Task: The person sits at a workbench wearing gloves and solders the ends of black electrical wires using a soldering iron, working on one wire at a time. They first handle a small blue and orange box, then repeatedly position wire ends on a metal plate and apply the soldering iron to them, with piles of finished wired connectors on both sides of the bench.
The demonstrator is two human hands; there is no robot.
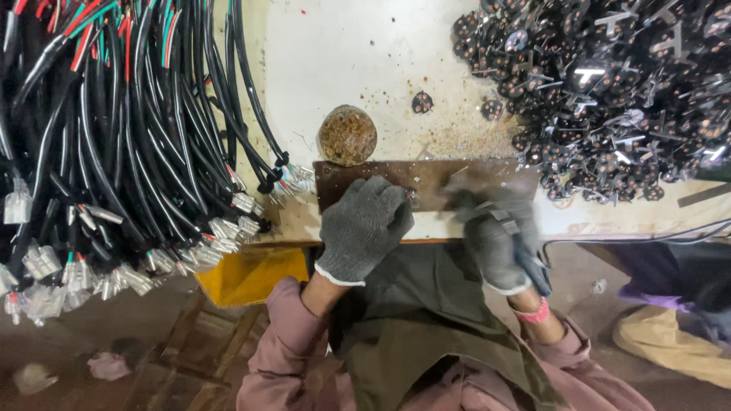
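My left hand, in a grey knit glove, rests fist-like on a rusty brown metal plate at the table's near edge, its fingers closed around a small wire end showing red at the fingertips. My right hand, also gloved and blurred by motion, grips a dark-handled tool just right of the left hand, over the same plate. What the tool's tip touches is hidden.
A thick bundle of black cables with clear plastic connectors hangs over the table's left side. A heap of small black round plug parts fills the far right. A round brown lump sits behind the plate. A yellow bin stands below.
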